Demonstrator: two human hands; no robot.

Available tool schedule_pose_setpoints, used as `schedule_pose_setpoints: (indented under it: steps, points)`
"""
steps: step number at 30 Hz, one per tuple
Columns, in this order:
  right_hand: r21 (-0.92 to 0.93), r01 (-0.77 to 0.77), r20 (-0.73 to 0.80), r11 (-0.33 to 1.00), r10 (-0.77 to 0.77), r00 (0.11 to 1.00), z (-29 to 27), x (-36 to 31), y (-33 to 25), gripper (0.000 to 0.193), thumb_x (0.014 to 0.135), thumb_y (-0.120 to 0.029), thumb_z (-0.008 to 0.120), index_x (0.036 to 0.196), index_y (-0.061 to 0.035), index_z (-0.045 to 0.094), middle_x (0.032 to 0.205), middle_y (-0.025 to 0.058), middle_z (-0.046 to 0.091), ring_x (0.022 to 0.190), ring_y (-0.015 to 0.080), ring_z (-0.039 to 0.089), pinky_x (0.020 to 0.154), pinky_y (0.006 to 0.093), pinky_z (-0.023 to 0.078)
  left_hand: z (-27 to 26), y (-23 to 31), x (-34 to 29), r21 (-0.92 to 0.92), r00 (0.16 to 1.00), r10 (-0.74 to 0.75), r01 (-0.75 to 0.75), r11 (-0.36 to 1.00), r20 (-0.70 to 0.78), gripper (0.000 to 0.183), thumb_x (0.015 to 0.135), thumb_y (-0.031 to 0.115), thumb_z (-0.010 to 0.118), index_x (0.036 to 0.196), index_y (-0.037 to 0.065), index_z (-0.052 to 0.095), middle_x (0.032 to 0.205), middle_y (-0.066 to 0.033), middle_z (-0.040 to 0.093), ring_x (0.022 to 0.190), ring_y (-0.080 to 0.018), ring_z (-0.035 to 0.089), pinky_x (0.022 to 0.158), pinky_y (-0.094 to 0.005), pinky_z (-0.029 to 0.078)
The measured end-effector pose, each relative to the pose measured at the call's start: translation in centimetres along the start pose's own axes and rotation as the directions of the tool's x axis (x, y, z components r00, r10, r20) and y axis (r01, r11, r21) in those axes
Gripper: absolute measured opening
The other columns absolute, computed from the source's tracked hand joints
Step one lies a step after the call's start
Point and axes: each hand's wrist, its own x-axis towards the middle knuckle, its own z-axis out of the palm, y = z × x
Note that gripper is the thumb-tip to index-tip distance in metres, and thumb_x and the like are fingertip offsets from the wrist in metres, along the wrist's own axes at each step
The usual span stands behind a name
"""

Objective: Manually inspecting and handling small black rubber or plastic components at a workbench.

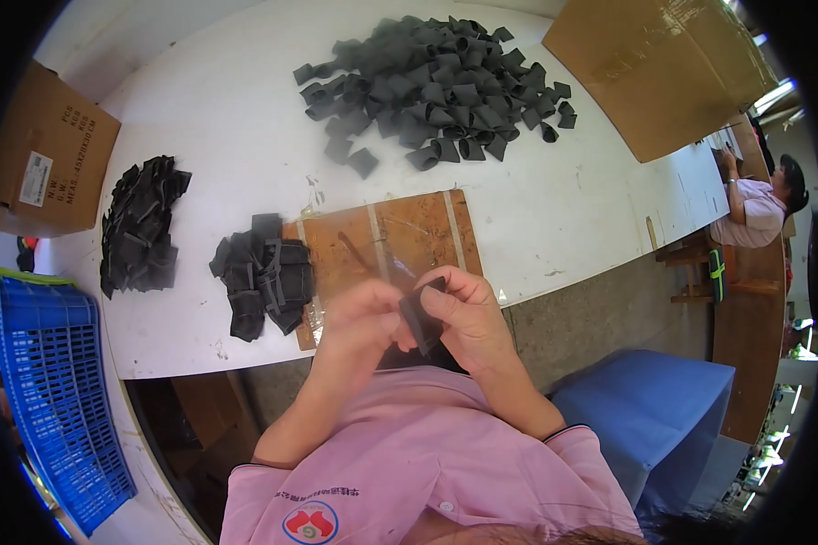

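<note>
Close in front of my body, above the near table edge, I hold a small folded black fabric piece (417, 320). My right hand (471, 316) pinches it between thumb and fingers from the right. My left hand (362, 318) is closed at its left side, its fingertips pressed against the fabric. Beneath and beyond the hands lies a brown wooden board (336, 238) with pale tape strips; a slim dark tool-like shape on it is blurred. A small pile of black fabric pieces with straps (265, 277) overlaps the board's left edge.
Black fabric loops (436, 86) form a large heap at the far side of the white table (236, 118). Another black pile (141, 227) lies left. Cardboard boxes (77, 150) flank the table; a blue crate (59, 381) and blue bin (645, 409) stand beside it. A person (759, 209) sits far right.
</note>
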Motion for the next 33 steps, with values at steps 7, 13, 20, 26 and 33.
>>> schedule_pose_setpoints:
  steps: [7,13,20,26,33]
  points:
    - [0.143,-0.036,0.004,0.989,0.036,0.999,-0.8,-0.1,0.2,0.013,0.08,-0.008,0.058,0.09,-0.0001,0.056,0.08,0.005,0.06,0.067,0.0096,0.056,0.061,0.0226,0.046,0.3,0.0,0.3,0.069,0.999,-0.034,0.035,0.997,-0.012,0.011,0.077,0.004,0.055,0.085,-0.004,0.052,0.073,-0.0114,0.059,0.058,-0.0155,0.059,0.053,-0.0226,0.048]
    - [0.119,-0.056,0.021,0.991,0.054,0.998,-0.8,0.1,0.3,0.015,0.08,-0.009,0.059,0.091,0.0004,0.056,0.08,0.0039,0.06,0.069,0.0088,0.055,0.06,0.0231,0.046,0.2,0.1,0.3,0.177,0.998,-0.017,0.026,0.984,-0.053,0.009,0.078,0.003,0.056,0.083,-0.003,0.053,0.07,-0.0091,0.059,0.056,-0.0126,0.058,0.052,-0.0207,0.047]
    - [-0.935,0.349,0.285,-0.067,-0.729,0.623,0.1,0.5,-0.2,0.03,0.07,-0.011,0.067,0.095,0.0,0.056,0.081,0.0113,0.053,0.062,0.0226,0.055,0.054,0.0279,0.045,0.0,-0.4,-0.2,0.585,0.934,0.264,-0.077,0.807,-0.241,0.005,0.078,0.001,0.056,0.083,0.001,0.053,0.071,-0.0046,0.058,0.06,-0.0108,0.056,0.051,-0.0207,0.043]
    - [-0.866,0.473,0.293,0.16,-0.605,0.741,1.2,0.6,0.7,0.013,0.069,-0.004,0.064,0.08,-0.0004,0.058,0.072,0.0088,0.052,0.059,0.0225,0.054,0.049,0.0296,0.043,-0.3,-1.5,0.0,0.936,0.825,0.562,-0.242,0.257,0.06,0.013,0.074,0.0,0.059,0.085,0.001,0.055,0.069,-0.0028,0.056,0.06,-0.0086,0.054,0.051,-0.0225,0.042]
    - [-0.904,0.42,0.344,-0.081,-0.721,0.602,1.3,2.3,1.7,0.013,0.064,0.003,0.06,0.076,-0.0013,0.057,0.068,0.0087,0.049,0.055,0.0222,0.051,0.046,0.0305,0.042,-0.7,-2.3,1.3,0.899,0.625,0.781,-0.347,0.268,0.009,0.01,0.078,-0.006,0.052,0.086,-0.001,0.052,0.07,-0.0051,0.057,0.046,-0.0028,0.046,0.041,-0.0164,0.036]
